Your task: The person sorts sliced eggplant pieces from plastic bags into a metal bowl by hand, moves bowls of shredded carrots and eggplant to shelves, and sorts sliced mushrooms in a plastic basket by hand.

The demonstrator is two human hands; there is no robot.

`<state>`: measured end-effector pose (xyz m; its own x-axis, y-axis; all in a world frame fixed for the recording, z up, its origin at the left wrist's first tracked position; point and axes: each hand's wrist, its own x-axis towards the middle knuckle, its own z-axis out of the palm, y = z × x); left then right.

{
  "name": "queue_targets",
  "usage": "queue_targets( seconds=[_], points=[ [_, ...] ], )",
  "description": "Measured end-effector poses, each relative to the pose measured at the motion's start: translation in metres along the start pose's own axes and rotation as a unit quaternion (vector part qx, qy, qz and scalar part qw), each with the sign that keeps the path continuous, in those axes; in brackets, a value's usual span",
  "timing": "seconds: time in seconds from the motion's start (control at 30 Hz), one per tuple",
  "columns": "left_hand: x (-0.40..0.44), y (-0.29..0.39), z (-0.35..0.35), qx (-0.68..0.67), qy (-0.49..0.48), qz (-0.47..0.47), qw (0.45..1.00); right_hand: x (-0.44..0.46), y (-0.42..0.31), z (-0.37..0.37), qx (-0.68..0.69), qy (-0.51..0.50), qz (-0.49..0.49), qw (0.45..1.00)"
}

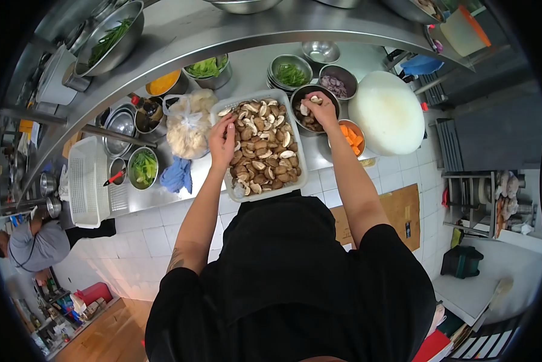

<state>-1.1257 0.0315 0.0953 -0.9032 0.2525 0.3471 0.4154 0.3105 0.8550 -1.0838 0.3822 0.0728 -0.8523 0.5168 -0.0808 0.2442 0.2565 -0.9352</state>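
A white plastic basket (pixel 303 158) in front of me is full of cut brown mushrooms (pixel 265 145). My left hand (pixel 222 143) rests at its left rim, fingers loosely bent and a little apart, with a pale mushroom slice (pixel 224 112) just beyond the fingertips. To the right of the basket, my right hand (pixel 323 112) reaches over a dark metal bowl (pixel 294 99). Its fingers are closed on mushroom pieces (pixel 306 109), and more pieces lie in the bowl below. The palm side of the right hand is hidden.
Right of the bowl are orange chunks in a bowl (pixel 351 140), chopped purple pieces (pixel 334 85) and a large round white block (pixel 386 113). A tied plastic bag (pixel 190 130) and blue cloth (pixel 176 175) lie left. A steel shelf (pixel 253 33) overhangs the counter. Another person (pixel 38 244) is far left.
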Motion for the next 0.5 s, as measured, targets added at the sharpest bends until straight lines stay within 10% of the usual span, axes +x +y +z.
queue_targets(
  seconds=[0.2, 0.33, 0.5],
  points=[
    [0.005, -0.004, -0.004, -0.037, 0.000, -0.013, 0.999, -0.036, -0.067, -0.003, -0.334, 0.004, 0.001, 0.943],
    [0.011, -0.003, -0.023, 0.161, -0.145, 0.016, 0.976, -0.048, -0.096, 0.039, -0.188, -0.008, -0.311, 0.932],
    [0.018, 0.002, -0.017, 0.249, -0.281, -0.011, 0.927, -0.050, -0.113, 0.105, -0.367, -0.193, -0.171, 0.894]
  ],
)
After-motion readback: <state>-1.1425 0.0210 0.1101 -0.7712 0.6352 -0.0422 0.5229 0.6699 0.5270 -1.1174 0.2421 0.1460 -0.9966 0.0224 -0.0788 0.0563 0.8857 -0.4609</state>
